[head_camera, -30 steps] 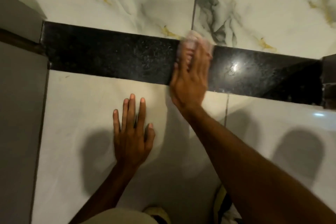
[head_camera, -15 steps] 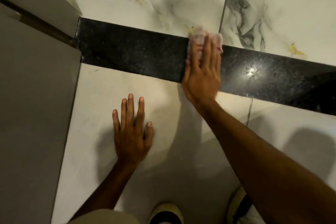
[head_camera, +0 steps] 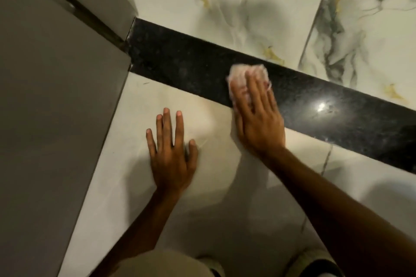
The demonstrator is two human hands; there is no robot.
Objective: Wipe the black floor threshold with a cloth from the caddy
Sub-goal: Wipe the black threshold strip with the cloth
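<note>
- Black floor threshold, seen from the head camera looking down: a dark, speckled, glossy strip that ran diagonally from the upper left of the frame down to the right edge.
- It separated veined marble tile at the top of the frame from plain pale tile below, and a bright spot of light reflected on it toward the right.
- A small crumpled pinkish-white cloth lay on the threshold a little right of the frame's center, spanning much of the strip's width.
- The right hand lay palm-down on the cloth, its fingers extended, close together and flat, pinning the cloth to the threshold rather than curling round it; the heel of the hand sat over the pale tile at the strip's lower edge.
- The right forearm stretched from the lower right corner of the frame up to that hand.
- The left hand rested flat on the pale tile near the center of the frame, just below the threshold and apart from it, with fingers spread and nothing in its grasp.
- A grey panel filled the left side of the frame, and its corner met the left end of the threshold.
- Part of a beige garment and the tips of shoes showed along the bottom edge; the picture was slightly blurred.
</note>
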